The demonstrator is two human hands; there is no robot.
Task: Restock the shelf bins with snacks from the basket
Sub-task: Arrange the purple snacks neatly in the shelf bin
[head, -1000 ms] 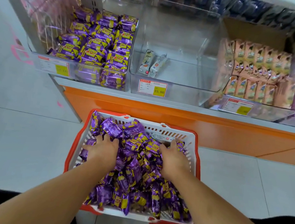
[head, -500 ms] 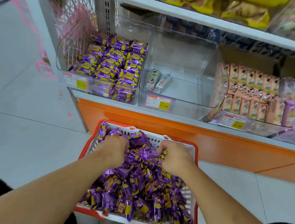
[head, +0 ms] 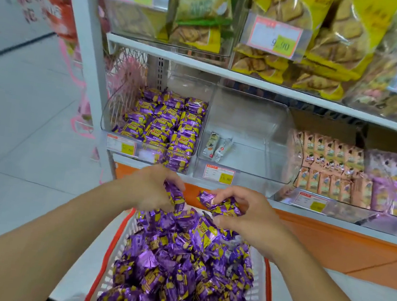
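From the head camera, the one view here: a white basket (head: 107, 274) with a red rim stands on the floor near the person, heaped with purple snacks (head: 185, 268) in purple-and-yellow wrappers; both hands are lifted at its far end, just in front of the orange base of the shelf (head: 251, 81). The left hand (head: 152, 189) has its fingers (head: 175, 180) curled round a few of the purple packs; the right hand (head: 251, 217) likewise grips a small bunch, its fingers bent over the wrappers and its thumb pressed beneath.

On the lower shelf, the left bin (head: 147, 154) already holds rows of the same purple packs, filled well up its clear front wall; the middle bin (head: 259, 175), just beside it on the right, holds only two small grey packets (head: 218, 146) lying near its front left; farther right sit bins of peach-coloured boxes (head: 328, 163); the upper shelf carries yellow-green bags (head: 331, 41).

The step in hand looks to be the carry from basket to bin, handfuls taken but not yet placed; much stock remains in the basket, so the task seems far from done. The next move likely calls for lifting both handfuls over the clear front wall of the left bin, where the matching packs lie, and letting go without spilling any onto the floor; space there looks tight.
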